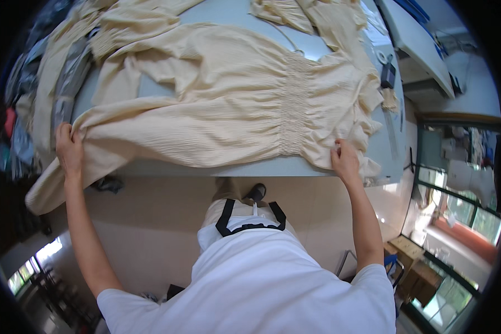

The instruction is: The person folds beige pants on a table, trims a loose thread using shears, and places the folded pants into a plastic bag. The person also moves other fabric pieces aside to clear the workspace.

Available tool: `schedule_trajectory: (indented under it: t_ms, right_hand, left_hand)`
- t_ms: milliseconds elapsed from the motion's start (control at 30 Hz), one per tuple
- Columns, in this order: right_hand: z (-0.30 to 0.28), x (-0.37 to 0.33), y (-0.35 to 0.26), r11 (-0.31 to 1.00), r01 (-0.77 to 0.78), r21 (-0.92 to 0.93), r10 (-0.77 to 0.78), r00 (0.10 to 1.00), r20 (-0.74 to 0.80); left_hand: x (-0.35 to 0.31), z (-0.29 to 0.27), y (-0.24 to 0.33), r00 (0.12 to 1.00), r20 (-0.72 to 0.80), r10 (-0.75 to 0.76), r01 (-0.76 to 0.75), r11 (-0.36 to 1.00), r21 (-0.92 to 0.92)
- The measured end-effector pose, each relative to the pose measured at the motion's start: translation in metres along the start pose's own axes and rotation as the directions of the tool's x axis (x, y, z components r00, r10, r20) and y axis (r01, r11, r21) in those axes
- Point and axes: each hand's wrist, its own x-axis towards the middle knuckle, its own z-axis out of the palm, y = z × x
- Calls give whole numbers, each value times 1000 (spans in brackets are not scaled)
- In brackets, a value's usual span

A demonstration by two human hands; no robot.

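A cream crinkled garment (222, 106) with a gathered, smocked band (294, 106) lies spread across the table. At its left end, my left hand (69, 149) has its fingers closed over the cloth by the near edge. A length of the same cloth hangs past the table edge below that hand. My right hand (345, 160) pinches the ruffled part right of the smocked band, close to the front edge. Both forearms reach up from below. Folds hide the exact parts of the garment in my fingers.
More cream garments (133, 25) lie at the far side of the table (250, 168). Plastic-wrapped bundles (25, 100) are piled at the left. Scissors (382, 57) and a small dark block (388, 75) sit by the right edge. A white surface (420, 47) stands beyond.
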Motion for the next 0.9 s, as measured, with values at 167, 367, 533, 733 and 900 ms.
schedule_trajectory:
  t_ms: [167, 367, 533, 733, 900]
  right_hand:
    - [-19, 56, 46, 997, -21, -69, -13, 888, -461]
    - [-33, 135, 54, 885, -463, 50, 448, 817, -364]
    - [-20, 149, 51, 831, -538, 142, 556, 815, -161]
    - [-50, 146, 79, 319, -489, 812, 273, 868, 415]
    - [-81, 108, 54, -44, -306, 951, 81, 948, 309]
  left_hand:
    - [0, 145, 84, 985, 174, 18, 55, 914, -402]
    - [13, 211, 207, 841, 517, -158, 334, 904, -266]
    - [38, 154, 182, 752, 639, -162, 631, 459, -626]
    - [48, 116, 181, 781, 506, -367, 609, 263, -749]
    - [54, 85, 141, 813, 573, -109, 565, 391, -727]
